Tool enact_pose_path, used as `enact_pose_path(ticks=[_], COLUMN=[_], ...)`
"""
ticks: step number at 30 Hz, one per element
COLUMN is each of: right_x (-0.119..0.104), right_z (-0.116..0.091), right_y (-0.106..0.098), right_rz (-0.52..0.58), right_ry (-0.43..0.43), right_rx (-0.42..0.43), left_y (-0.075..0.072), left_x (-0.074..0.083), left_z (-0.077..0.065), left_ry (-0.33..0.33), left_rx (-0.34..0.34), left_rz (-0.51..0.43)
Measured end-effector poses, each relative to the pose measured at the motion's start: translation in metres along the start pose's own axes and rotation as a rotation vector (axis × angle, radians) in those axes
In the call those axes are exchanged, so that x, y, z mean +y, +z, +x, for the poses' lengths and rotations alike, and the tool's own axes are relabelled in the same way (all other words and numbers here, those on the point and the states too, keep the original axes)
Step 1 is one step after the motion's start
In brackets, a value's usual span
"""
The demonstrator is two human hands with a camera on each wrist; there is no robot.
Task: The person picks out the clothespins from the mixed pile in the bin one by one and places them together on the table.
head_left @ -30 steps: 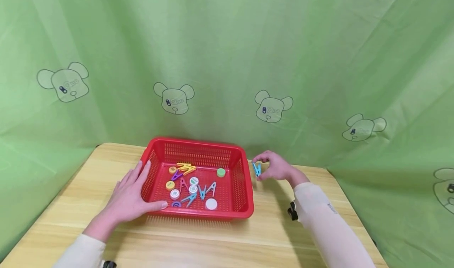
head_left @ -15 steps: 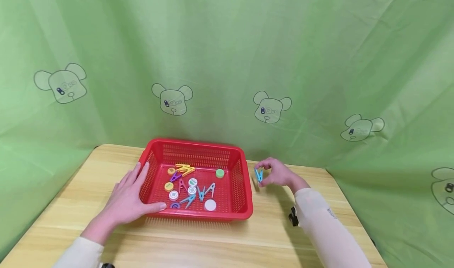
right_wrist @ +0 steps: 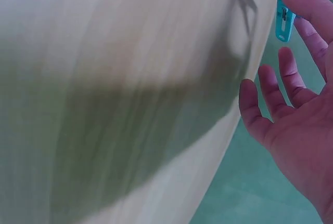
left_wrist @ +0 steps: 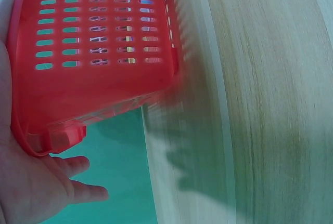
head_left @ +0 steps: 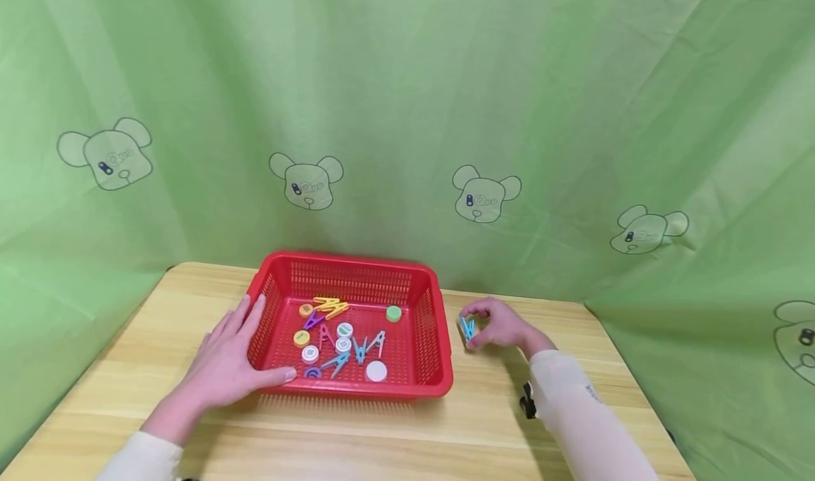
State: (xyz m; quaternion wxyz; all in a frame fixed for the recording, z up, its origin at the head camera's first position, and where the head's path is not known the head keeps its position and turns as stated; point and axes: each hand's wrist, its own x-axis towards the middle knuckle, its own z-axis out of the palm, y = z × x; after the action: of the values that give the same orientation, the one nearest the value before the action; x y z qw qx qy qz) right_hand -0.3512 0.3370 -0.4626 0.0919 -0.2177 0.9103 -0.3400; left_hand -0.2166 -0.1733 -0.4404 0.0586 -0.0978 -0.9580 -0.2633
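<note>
Lowered the blue clip (head_left: 468,329), pinched in the right hand (head_left: 501,326), at right of centre. Resting the left hand (head_left: 223,361), fingers spread, on the red basket (head_left: 388,389), left of centre. Seemingly setting down; next, needs gentle release.

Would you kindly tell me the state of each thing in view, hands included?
Red basket: upright, open-topped, partly filled
Left hand: resting against the basket's left side
Right hand: pinching a blue clip
Blue clip: held outside the basket, right of it
Yellow clips: lying in the basket
Green cap: lying in the basket, apart from other caps
Curtain: hanging, creased
</note>
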Motion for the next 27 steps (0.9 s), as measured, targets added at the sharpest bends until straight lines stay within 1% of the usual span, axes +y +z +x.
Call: enact_pose_path(ticks=[7,12,18,24,27], right_x=[0.012,0.019,0.028,0.035,0.035], right_z=[0.0,0.0,-0.001,-0.001,0.0], right_y=[0.007,0.011,0.018,0.024,0.026], right_rz=[-0.01,-0.004,-0.018,-0.075,-0.109], right_ry=[-0.008,0.026,0.084,0.114,0.12], right_rx=[0.006,0.02,0.092,0.184,0.216], left_y=[0.0,0.0,-0.001,-0.001,-0.001], left_x=[0.0,0.0,0.001,0.001,0.001], left_z=[0.0,0.0,-0.001,-0.001,-0.001], left_ry=[-0.001,-0.001,0.002,0.001,0.001], left_rx=[-0.003,-0.004,-0.001,-0.001,-0.001], left_rz=[0.001,0.0,-0.009,-0.005,-0.002])
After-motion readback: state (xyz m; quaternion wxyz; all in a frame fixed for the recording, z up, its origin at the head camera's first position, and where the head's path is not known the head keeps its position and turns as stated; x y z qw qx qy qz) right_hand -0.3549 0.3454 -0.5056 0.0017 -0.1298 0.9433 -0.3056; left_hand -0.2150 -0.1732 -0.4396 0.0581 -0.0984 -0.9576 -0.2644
